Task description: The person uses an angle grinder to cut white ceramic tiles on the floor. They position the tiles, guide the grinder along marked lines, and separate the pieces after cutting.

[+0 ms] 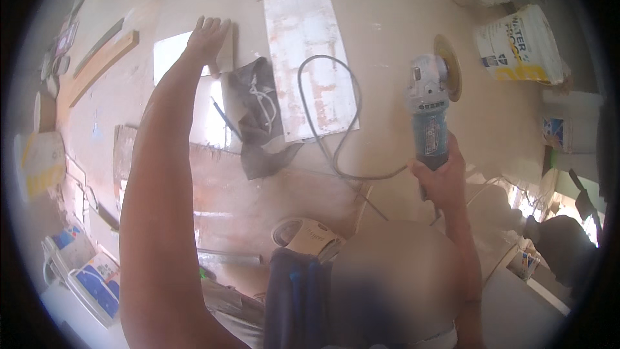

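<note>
My left arm reaches forward, and my left hand [209, 40] lies with its fingers stretched out on a small white board [169, 57] on the floor. My right hand [445, 178] is wrapped round the body of a teal and grey angle grinder [429, 119], held upright off to the right. At the grinder's head sits a round yellowish-brown disc [454, 68]; whether it spins I cannot tell. The grinder's grey cable [358, 106] loops to the left across a long white panel [307, 39] with reddish-brown stains. Between the board and the panel lies a crumpled dark cloth [255, 145].
White and yellow buckets [516, 42] stand along the right side. A wooden strip [106, 64] lies at the far left, with more tubs [90, 278] at lower left. Near my body are a shoe-like pale object [310, 238] and a grey pipe [229, 257]. The floor looks dusty.
</note>
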Available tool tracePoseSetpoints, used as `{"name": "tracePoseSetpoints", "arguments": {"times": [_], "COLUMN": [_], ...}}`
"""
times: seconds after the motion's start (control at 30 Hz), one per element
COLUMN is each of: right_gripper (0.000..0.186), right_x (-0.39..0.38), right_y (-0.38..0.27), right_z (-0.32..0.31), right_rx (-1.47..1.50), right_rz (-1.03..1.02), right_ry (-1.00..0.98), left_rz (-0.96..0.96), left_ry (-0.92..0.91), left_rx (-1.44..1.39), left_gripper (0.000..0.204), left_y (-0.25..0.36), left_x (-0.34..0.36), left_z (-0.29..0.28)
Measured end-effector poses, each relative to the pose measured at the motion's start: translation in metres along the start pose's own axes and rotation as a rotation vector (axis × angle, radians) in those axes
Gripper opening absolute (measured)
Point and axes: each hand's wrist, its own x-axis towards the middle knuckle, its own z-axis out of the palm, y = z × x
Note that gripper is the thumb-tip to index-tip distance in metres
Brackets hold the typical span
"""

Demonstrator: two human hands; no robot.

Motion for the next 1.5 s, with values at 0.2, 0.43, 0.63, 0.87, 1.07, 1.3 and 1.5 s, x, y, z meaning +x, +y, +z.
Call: {"name": "tracePoseSetpoints", "arguments": {"times": [0.2, 0.43, 0.63, 0.87, 1.07, 1.3, 1.5], "right_gripper": [0.058, 0.052, 0.057, 0.064, 0.058, 0.063, 0.064], "right_x": [0.011, 0.026, 0.036, 0.034, 0.03, 0.028, 0.025], "right_y": [0.012, -0.042, -0.083, -0.133, -0.162, -0.177, -0.171], "right_z": [0.018, 0.07, 0.107, 0.18, 0.221, 0.242, 0.258], "right_rx": [-0.266, -0.048, -0.093, 0.116, 0.158, 0.123, 0.163], "right_rz": [-0.057, -0.15, -0.262, -0.359, -0.397, -0.452, -0.42], "right_ry": [0.062, -0.096, -0.209, -0.48, -0.655, -0.716, -0.738], "left_rz": [-0.17, -0.261, -1.168, -1.515, -1.616, -1.75, -1.656], "left_ry": [0.211, 0.778, 0.852, 0.206, 0.38, 0.426, 0.473], "left_rx": [-0.27, -0.914, -1.326, -1.135, -1.606, -1.528, -1.542], "left_gripper": [0.09, 0.029, 0.068, 0.06, 0.056, 0.068, 0.079], "left_y": [-0.032, -0.074, -0.088, -0.06, -0.029, -0.035, -0.041], "left_x": [-0.033, -0.164, -0.366, -0.508, -0.502, -0.445, -0.404], "left_z": [0.055, 0.031, 0.054, 0.232, 0.301, 0.297, 0.273]}}
